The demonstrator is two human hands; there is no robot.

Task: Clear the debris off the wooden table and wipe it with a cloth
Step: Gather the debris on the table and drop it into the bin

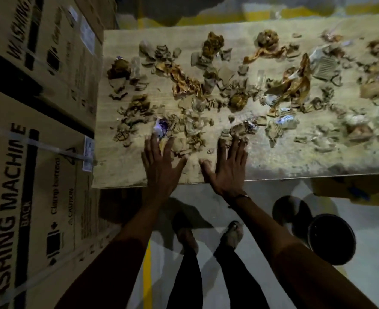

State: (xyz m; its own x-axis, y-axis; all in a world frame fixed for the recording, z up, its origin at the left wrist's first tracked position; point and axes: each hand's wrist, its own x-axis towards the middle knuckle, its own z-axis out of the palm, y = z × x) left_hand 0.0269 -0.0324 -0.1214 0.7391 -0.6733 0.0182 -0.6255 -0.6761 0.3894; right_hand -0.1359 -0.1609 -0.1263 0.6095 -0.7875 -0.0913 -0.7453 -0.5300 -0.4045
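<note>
Clearing step: left hand (pixel 159 161) and right hand (pixel 227 166) flat, fingers spread on wooden table (pixel 284 159); next rake cardboard scraps (pixel 190 130) from 12 o'clock toward near edge.

Torn cardboard and paper debris (pixel 206 85), seemingly dusty, litters the wooden table (pixel 121 175)

One table (pixel 126 172) is seen, strewn with scraps (pixel 206 85) too many to be counted. Two hands are laid on it: the left hand (pixel 159 161) and the right hand (pixel 227 166). Two stacked boxes (pixel 28 175) are seen left of the left hand, and one bucket (pixel 332 239) below the right hand.
</note>
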